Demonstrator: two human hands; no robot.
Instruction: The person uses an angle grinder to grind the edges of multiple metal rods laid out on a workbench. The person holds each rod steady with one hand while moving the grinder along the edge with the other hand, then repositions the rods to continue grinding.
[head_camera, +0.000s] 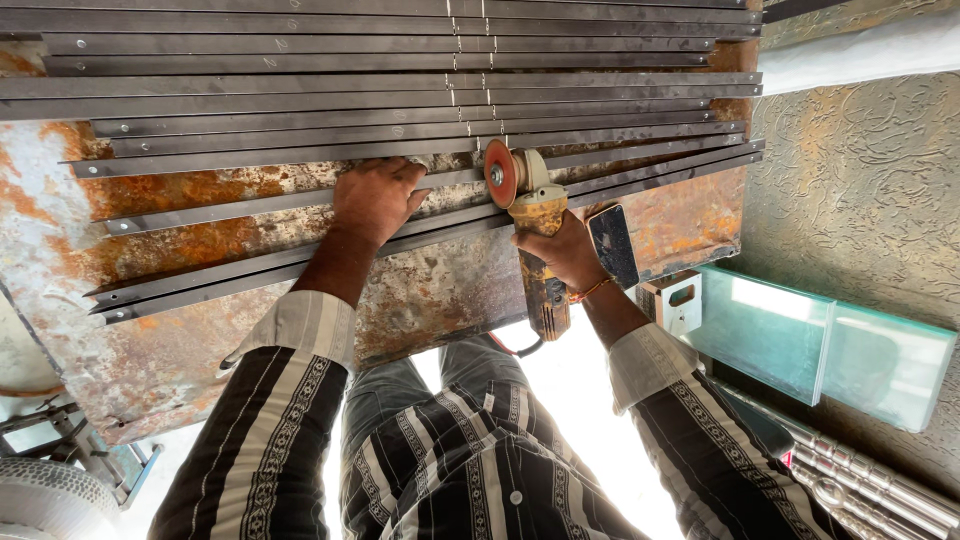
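While right hand (562, 252) is clamped round the worn yellow angle grinder (535, 240), its orange disc (500, 173) touches a long grey flat steel bar (300, 205). Left hand (376, 195) presses flat on that bar, fingers spread. Bars lie across the rusty steel table (180, 340); dark phone (612, 245) just beside right hand.

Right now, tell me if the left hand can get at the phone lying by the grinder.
Probably not directly. The left hand presses on the metal strips, and the angle grinder held in the right hand lies between it and the phone.
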